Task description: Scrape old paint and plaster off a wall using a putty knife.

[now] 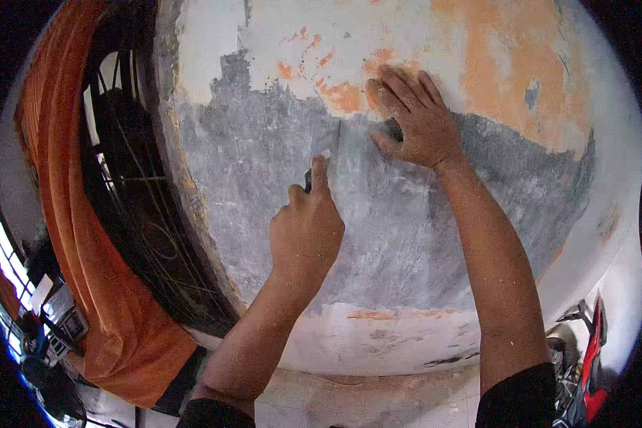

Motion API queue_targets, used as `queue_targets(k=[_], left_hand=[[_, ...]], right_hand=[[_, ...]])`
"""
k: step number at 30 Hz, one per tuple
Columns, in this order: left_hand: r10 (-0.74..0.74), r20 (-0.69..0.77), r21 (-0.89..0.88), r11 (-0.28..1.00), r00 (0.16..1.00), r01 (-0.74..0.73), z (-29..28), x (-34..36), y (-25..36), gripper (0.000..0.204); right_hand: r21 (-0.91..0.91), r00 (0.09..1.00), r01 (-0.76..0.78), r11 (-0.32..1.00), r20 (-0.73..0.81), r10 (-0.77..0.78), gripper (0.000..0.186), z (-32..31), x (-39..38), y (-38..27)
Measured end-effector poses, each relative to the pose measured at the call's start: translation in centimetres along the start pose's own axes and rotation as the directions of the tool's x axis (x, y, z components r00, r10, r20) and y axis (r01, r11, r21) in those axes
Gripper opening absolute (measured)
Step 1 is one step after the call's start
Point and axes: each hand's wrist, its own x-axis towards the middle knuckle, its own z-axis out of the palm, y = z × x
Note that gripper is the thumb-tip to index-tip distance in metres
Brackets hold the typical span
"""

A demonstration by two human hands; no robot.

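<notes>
In front of me is a wall (406,235) with a broad grey patch, under white and orange peeling paint. My left hand (307,232) is closed around a scraper, its index finger stretched up along the tool. Only a bit of the scraper's dark handle (307,180) and a pale glint near the fingertip show; the blade blends into the grey surface, so its outline is hard to make out. To the right and higher up, my right hand (421,121) lies against the wall with fingers spread, across the border between grey and paint.
Left of the wall patch is a dark opening with bars (164,235), beside a hanging orange curtain (114,321). A dark fan-like object (53,385) stands at the lower left. A red and black object (593,371), partly cut off, is at the lower right. Pale floor tiles (435,406) lie below.
</notes>
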Motion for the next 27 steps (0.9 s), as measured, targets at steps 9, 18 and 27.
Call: queue_targets(k=[9,18,27], left_hand=[[0.027,-0.098,-0.080,0.996,0.995,-0.035,1.4,-0.6,0.1,0.066],[0.059,-0.025,-0.053,0.997,0.998,-0.061,0.7,-1.3,-0.2,0.069],[0.015,0.038,-0.026,1.000,0.999,-0.014,-0.4,-0.4,0.5,0.069]], right_hand=[[0.026,0.995,-0.079,0.997,-0.056,0.080,0.084,0.2,-0.8,-0.6],[-0.044,0.984,-0.179,0.983,0.011,0.180,0.082,0.2,-0.8,-1.6],[0.023,0.980,-0.170,0.985,-0.101,0.171,0.081,0.5,-1.3,-1.8]])
